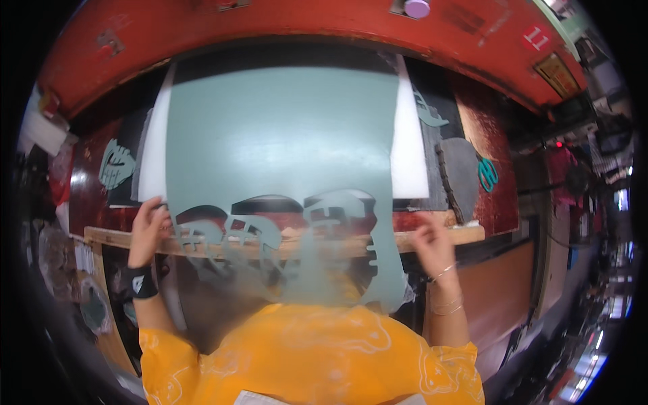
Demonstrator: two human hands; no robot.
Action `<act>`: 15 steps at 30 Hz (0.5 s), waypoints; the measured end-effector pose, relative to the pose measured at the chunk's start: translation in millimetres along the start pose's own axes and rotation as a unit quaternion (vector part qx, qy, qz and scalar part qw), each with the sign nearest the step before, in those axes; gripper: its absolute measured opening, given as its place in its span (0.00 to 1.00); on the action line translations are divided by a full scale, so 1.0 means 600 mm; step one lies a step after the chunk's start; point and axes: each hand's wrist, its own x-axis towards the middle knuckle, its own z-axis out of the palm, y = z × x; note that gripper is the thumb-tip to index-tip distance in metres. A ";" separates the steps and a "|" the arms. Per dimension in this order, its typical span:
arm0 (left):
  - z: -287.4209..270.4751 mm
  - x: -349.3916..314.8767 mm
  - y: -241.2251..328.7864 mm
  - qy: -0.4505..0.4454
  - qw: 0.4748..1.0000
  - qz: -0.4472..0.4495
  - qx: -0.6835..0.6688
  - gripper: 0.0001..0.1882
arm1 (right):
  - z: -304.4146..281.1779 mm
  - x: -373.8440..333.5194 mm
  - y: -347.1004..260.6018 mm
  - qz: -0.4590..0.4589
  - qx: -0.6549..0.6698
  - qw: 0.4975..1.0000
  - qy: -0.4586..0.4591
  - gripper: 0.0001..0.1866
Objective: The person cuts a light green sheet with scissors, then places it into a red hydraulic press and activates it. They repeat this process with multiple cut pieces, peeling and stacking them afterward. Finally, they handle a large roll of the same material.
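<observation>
A large grey-green flexible sheet [283, 128] runs over the work surface. Its near end, cut through with curved, slotted openings, hangs past the wooden table edge [466, 235] towards my yellow top. Beside the sheet's left margin is my left hand [150, 226], fingers bent and slightly apart; whether a fingertip touches the margin is unclear. My right hand [433, 241] is off the right margin, its fingers loosely curled with nothing visible in them. White padding [410, 145] shows under the sheet on both sides. The lowest part of the sheet is blurred.
A red machine beam [283, 23] spans the far side. Cut green pieces [117, 164] lie at the left, with another green piece [430, 111] at the far right. Teal-handled scissors [487, 174] rest at the right beside a dark grey rounded piece [466, 172].
</observation>
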 end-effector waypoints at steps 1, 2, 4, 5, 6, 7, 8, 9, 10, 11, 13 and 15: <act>0.001 0.017 -0.013 0.027 0.995 0.030 0.091 0.22 | -0.026 0.017 0.014 -0.061 -0.049 0.994 0.073 0.23; 0.005 0.032 -0.024 0.022 0.984 0.081 0.157 0.23 | -0.042 0.040 0.031 -0.094 -0.065 0.974 0.195 0.24; 0.014 0.057 -0.037 0.072 0.948 0.151 0.272 0.29 | -0.098 0.080 0.063 -0.160 -0.260 0.913 0.271 0.36; 0.019 0.064 -0.040 0.075 0.921 0.173 0.341 0.30 | -0.115 0.098 0.078 -0.130 -0.310 0.905 0.260 0.41; 0.021 0.067 -0.036 0.080 0.890 0.223 0.390 0.31 | -0.130 0.112 0.090 -0.135 -0.318 0.912 0.220 0.43; 0.026 0.069 -0.032 0.067 0.919 0.189 0.340 0.32 | -0.137 0.126 0.099 -0.115 -0.333 0.918 0.185 0.44; 0.029 0.068 -0.025 0.065 0.948 0.141 0.277 0.33 | -0.141 0.139 0.103 -0.132 -0.335 0.920 0.153 0.44; 0.036 0.070 -0.019 0.075 0.931 0.192 0.302 0.28 | -0.150 0.148 0.104 -0.112 -0.347 0.917 0.162 0.45; 0.042 0.073 -0.012 0.080 0.921 0.226 0.307 0.25 | -0.150 0.156 0.103 -0.122 -0.353 0.914 0.161 0.45; 0.051 0.080 -0.006 0.087 0.916 0.244 0.305 0.23 | -0.149 0.170 0.099 -0.171 -0.346 0.909 0.159 0.45; 0.064 0.099 0.003 0.173 0.894 0.263 0.319 0.15 | -0.145 0.187 0.093 -0.193 -0.348 0.903 0.159 0.45; 0.075 0.123 0.007 0.197 0.865 0.350 0.300 0.11 | -0.144 0.200 0.092 -0.170 -0.363 0.903 0.153 0.44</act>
